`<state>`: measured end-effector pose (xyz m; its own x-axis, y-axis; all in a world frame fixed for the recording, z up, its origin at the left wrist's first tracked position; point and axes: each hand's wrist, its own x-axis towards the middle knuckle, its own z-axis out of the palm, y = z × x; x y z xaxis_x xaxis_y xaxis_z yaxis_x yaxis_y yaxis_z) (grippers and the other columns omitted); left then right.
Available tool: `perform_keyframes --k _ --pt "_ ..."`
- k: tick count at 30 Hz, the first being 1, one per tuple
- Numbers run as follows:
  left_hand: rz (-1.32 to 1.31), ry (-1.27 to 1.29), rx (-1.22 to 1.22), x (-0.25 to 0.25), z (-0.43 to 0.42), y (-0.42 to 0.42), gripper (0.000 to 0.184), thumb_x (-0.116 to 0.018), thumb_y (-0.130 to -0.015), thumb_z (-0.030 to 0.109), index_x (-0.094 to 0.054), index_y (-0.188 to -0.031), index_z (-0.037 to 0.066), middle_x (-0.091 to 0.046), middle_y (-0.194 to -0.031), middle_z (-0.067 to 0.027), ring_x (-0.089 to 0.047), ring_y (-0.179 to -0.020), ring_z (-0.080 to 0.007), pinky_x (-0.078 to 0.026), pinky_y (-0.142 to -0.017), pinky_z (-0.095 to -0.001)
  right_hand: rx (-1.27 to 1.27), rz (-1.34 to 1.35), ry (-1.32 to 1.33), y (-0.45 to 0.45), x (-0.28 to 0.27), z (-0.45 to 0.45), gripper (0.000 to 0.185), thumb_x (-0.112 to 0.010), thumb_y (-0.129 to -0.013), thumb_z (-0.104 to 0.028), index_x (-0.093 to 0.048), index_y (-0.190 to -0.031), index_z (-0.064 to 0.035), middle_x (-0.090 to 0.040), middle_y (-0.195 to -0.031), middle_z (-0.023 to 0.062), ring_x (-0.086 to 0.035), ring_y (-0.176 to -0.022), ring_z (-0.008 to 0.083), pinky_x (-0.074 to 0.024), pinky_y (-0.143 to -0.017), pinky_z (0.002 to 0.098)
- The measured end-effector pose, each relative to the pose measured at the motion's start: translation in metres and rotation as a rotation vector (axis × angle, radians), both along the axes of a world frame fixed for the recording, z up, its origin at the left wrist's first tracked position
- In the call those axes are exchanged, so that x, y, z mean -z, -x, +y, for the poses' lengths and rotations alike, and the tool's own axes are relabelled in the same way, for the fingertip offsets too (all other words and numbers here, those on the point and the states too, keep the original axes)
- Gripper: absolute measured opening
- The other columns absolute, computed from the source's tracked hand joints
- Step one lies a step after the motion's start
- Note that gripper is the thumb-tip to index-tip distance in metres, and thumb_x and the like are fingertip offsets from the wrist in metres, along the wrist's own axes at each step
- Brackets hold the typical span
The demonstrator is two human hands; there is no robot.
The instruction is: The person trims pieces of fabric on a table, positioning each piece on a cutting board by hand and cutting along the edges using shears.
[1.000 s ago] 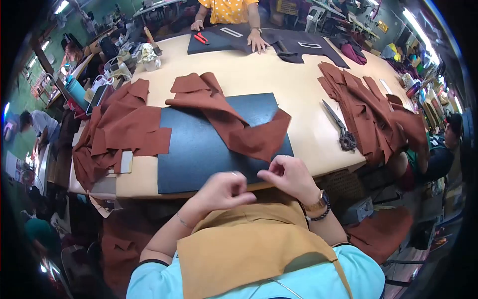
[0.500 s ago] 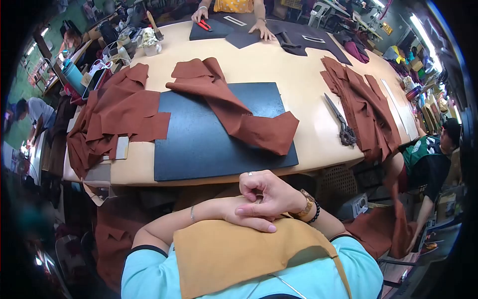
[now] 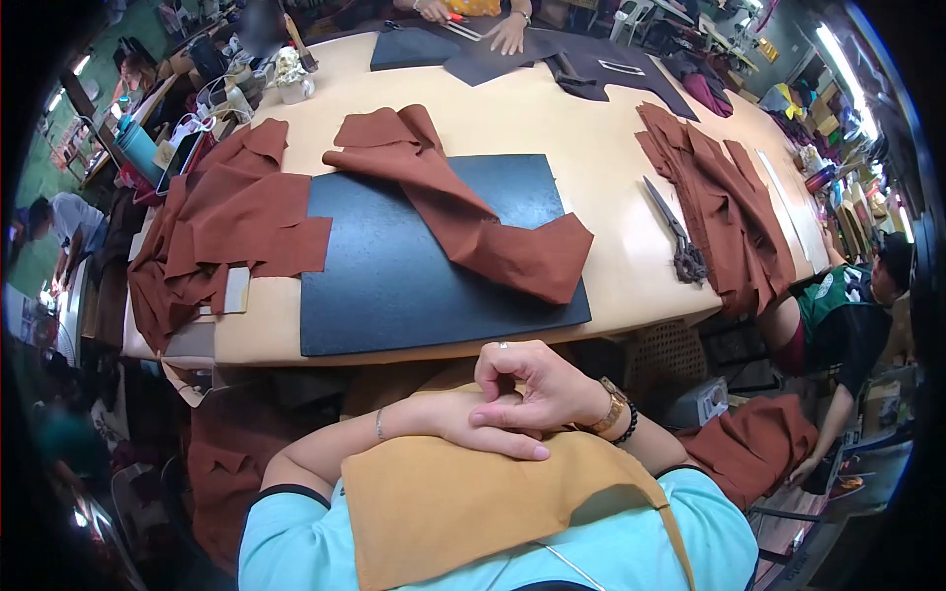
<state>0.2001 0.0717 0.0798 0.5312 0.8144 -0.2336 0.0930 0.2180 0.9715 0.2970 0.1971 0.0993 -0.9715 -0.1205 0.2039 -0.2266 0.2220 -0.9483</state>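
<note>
Well to the left of the grip of either hand, a rust-brown cloth pile (image 3: pixel 232 212) lay rumpled on the tabletop (image 3: pixel 611 167), with a small pale block (image 3: pixel 236 291) at its near edge. Ahead and slightly left of the grip lay a black mat (image 3: pixel 374 286), and a folded rust-brown piece (image 3: pixel 473 236) stretched slantwise across it, its upper end past the mat's far edge. The left hand (image 3: pixel 483 424) lay low before the body, palm side hidden, so its grip could not be told. The right hand (image 3: pixel 537 384) rested against it with curled fingers; whether its grip clasped anything could not be told. Ahead and to the right of the grip lay scissors (image 3: pixel 675 231), then a second cloth pile (image 3: pixel 729 222) just beside them.
</note>
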Motion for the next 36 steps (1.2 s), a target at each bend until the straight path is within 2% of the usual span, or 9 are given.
perform_keyframes --k 9,13,16,18,26,29,32,35,36 --pt "0.084 -0.051 -0.171 -0.015 -0.012 -0.006 0.049 -0.059 -0.091 0.048 -0.064 -0.096 0.000 -0.063 -0.091 -0.0144 -0.059 -0.095 -0.0236 -0.048 -0.081 -0.0326 -0.047 0.171 -0.015 -0.004 0.001 -0.003 0.031 -0.080 -0.075 -0.018 -0.052 -0.070 -0.0058 -0.053 -0.072 0.0043 -0.052 -0.062 0.0171 -0.0402 -0.052 0.0301" --pt "0.140 -0.435 -0.234 -0.004 -0.011 -0.021 0.043 -0.060 -0.090 0.046 -0.064 -0.092 0.003 -0.064 -0.088 -0.0151 -0.060 -0.089 -0.0321 -0.050 -0.077 -0.0368 -0.087 0.327 -0.237 -0.015 -0.009 0.004 0.031 -0.077 -0.077 -0.021 -0.050 -0.070 -0.0071 -0.051 -0.070 0.0051 -0.051 -0.061 0.0216 -0.0412 -0.052 0.0321" --pt "0.496 -0.799 -0.216 -0.027 -0.011 -0.016 0.029 -0.062 -0.088 0.041 -0.065 -0.086 0.012 -0.061 -0.085 -0.0092 -0.059 -0.085 -0.0300 -0.050 -0.074 -0.0363 -0.086 0.533 -0.332 -0.016 -0.018 0.002 0.031 -0.076 -0.077 -0.022 -0.050 -0.069 -0.0091 -0.049 -0.071 0.0029 -0.050 -0.063 0.0220 -0.0432 -0.055 0.0324" --pt "0.426 -1.030 -0.364 -0.019 -0.011 -0.015 0.014 -0.058 -0.086 0.034 -0.063 -0.090 0.021 -0.057 -0.087 -0.0040 -0.058 -0.086 -0.0254 -0.050 -0.075 -0.0361 -0.063 0.694 -0.295 -0.009 -0.024 -0.011 0.031 -0.080 -0.075 -0.023 -0.052 -0.067 -0.0111 -0.047 -0.070 -0.0002 -0.048 -0.061 0.0186 -0.0414 -0.055 0.0309" --pt "0.421 -0.880 -0.151 -0.024 -0.010 -0.014 0.019 -0.057 -0.084 0.030 -0.062 -0.094 0.014 -0.064 -0.086 -0.0089 -0.063 -0.081 -0.0278 -0.051 -0.068 -0.0401 -0.183 0.847 -0.366 -0.016 -0.035 -0.004 0.035 -0.081 -0.073 -0.023 -0.048 -0.064 -0.0121 -0.033 -0.060 -0.0016 -0.042 -0.054 0.0152 -0.0373 -0.054 0.0254" --pt "0.167 -0.445 -0.339 -0.025 -0.005 0.000 0.028 -0.066 -0.082 0.030 -0.060 -0.074 0.004 -0.060 -0.070 -0.0178 -0.060 -0.061 -0.0300 -0.047 -0.058 -0.0407 0.144 0.767 -0.531 -0.004 -0.015 0.033 0.028 -0.079 -0.074 -0.026 -0.056 -0.073 -0.0099 -0.049 -0.067 0.0009 -0.051 -0.060 0.0198 -0.0418 -0.061 0.0306" --pt "0.355 -0.465 -0.850 0.003 0.013 0.043 0.027 -0.069 -0.084 0.014 -0.054 -0.067 0.000 -0.047 -0.061 -0.0065 -0.044 -0.057 -0.0117 -0.040 -0.053 -0.0303 0.656 0.546 -0.623 0.032 0.003 0.073 0.037 -0.076 -0.075 -0.032 -0.064 -0.097 -0.0059 -0.066 -0.086 0.0078 -0.062 -0.087 0.0294 -0.0454 -0.075 0.0394" --pt "0.637 -0.588 -1.212 0.038 0.025 0.092 0.009 -0.064 -0.085 0.010 -0.059 -0.086 0.002 -0.060 -0.078 -0.0097 -0.057 -0.072 -0.0205 -0.047 -0.068 -0.0319 0.630 0.236 -0.854 0.035 0.047 0.105 0.050 -0.077 -0.074 -0.033 -0.061 -0.112 -0.0047 -0.068 -0.088 0.0087 -0.061 -0.095 0.0301 -0.0439 -0.082 0.0430" --pt "0.714 -0.690 -1.174 0.043 0.028 0.104 0.008 -0.062 -0.085 0.007 -0.059 -0.089 0.002 -0.060 -0.083 -0.0113 -0.058 -0.077 -0.0236 -0.047 -0.072 -0.0339 0.459 0.281 -0.789 0.035 0.036 0.100 0.038 -0.075 -0.077 -0.029 -0.062 -0.103 -0.0053 -0.066 -0.085 0.0102 -0.061 -0.087 0.0304 -0.0422 -0.085 0.0477"
